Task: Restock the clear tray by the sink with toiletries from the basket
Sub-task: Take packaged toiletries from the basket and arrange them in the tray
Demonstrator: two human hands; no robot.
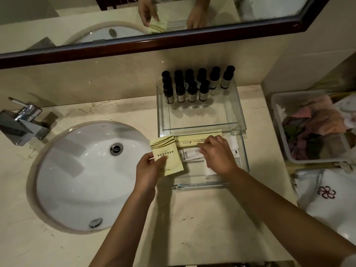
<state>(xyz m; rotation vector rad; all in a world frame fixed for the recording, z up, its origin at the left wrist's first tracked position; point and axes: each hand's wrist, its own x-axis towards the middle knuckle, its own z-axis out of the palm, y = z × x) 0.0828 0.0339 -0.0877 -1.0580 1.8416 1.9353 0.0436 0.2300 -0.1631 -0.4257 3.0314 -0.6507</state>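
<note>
your left hand pinches a pale yellow sachet by its lower left corner, thumb on top and fingers closed beneath, so the packet hangs over the gap between the sink and the clear tray. your right hand lies palm down inside the tray's near compartment, fingers pressed together and curled onto the white packets there, fingertips touching a long yellow box along the compartment's far side; i cannot tell whether it grips anything or only steadies the pile.

the sachet is the risk. it is held by one corner, right beside the open basin, and if your pinch loosens while you look at the tray it could drop into the sink and get wet. move it over the tray before you let go.

your right forearm crosses the tray's near glass wall, so a quick pull back could catch the rim and shift the tray on the smooth counter. that would matter further back, where the dark bottles stand upright in tight rows in the far compartment; a nudge could topple them like skittles.

the basket sits to your right, well apart from the tray and crammed with crumpled items, so reaching blindly may spill things out.
</note>
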